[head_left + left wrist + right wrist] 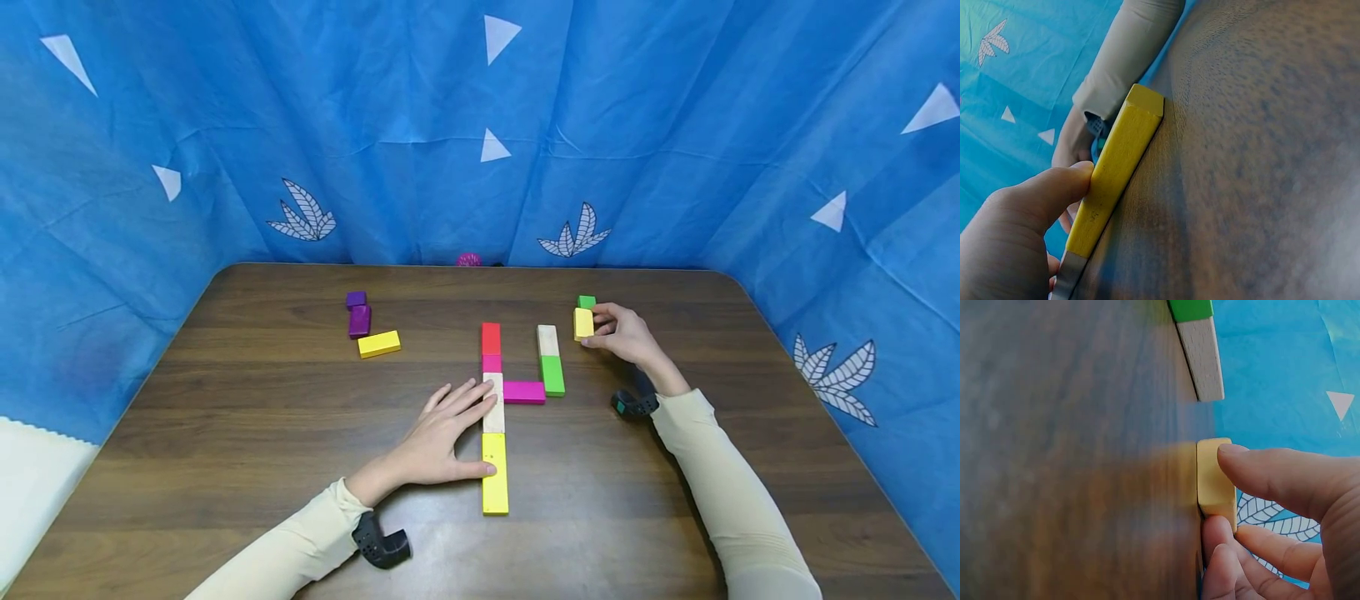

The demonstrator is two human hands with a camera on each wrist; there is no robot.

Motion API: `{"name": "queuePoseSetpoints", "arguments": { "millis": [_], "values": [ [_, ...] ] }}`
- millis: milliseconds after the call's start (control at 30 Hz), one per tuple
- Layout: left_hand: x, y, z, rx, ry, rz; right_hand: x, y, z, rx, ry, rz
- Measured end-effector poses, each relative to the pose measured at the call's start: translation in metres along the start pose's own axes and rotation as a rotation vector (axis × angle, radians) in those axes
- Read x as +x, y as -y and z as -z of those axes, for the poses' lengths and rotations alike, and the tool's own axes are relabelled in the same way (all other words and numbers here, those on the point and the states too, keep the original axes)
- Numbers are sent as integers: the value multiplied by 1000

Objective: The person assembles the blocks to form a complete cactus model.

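My left hand (442, 437) lies with fingers spread over a straight column of wooden blocks. Its fingers rest on a pale wood block (493, 421) and its thumb touches a long yellow block (495, 496), also seen close in the left wrist view. Above these in the column come a pink block (492, 363) and a red block (491, 337). A magenta block (525, 392) sticks out sideways to the right. Farther right, my right hand (628, 337) pinches a pale yellow block (1213, 475) between thumb and fingers, close over the table, in front of a small green block (587, 301).
Between the hands, a whitish block (548, 340) stands end to end with a green block (552, 379). At the back left lie two purple blocks (360, 322) and a yellow block (379, 343). Blue curtain (420, 125) surrounds the brown table (247, 400).
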State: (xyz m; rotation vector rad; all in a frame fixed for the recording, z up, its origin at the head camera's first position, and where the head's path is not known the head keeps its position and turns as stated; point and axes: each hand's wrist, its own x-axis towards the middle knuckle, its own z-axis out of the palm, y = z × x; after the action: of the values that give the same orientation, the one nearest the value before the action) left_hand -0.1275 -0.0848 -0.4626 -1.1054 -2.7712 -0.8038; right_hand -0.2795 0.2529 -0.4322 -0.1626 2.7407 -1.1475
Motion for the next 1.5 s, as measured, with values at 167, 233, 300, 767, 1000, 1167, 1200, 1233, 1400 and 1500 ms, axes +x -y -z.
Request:
{"name": "queuePoseSetpoints", "arguments": {
  "millis": [167, 233, 300, 767, 1000, 1167, 1200, 1233, 1400, 1500],
  "values": [
    [0, 1, 0, -7, -2, 0, 2, 0, 0, 13, 8, -10],
    [0, 1, -1, -7, 1, 4, 3, -1, 0, 15, 10, -9],
    [0, 1, -1, -6, 4, 9, 4, -1, 0, 18, 12, -8],
    [2, 0, 0, -8, 16, 21, 5, -5, 3, 59, 32, -5],
    [1, 0, 1, -4, 16, 13, 4, -4, 2, 61, 23, -16],
    [1, 0, 1, -7, 17, 15, 1, -1, 3, 58, 12, -16],
    [1, 0, 1, -7, 17, 15, 1, -1, 4, 58, 11, -16],
    [1, 0, 0, -5, 15, 15, 1, 0, 4, 60, 10, -14],
    [0, 0, 0, -2, 8, 10, 2, 4, 6, 67, -1, -4],
    [0, 0, 1, -5, 7, 10, 4, 9, 8, 70, -19, 0]
  ]
}}
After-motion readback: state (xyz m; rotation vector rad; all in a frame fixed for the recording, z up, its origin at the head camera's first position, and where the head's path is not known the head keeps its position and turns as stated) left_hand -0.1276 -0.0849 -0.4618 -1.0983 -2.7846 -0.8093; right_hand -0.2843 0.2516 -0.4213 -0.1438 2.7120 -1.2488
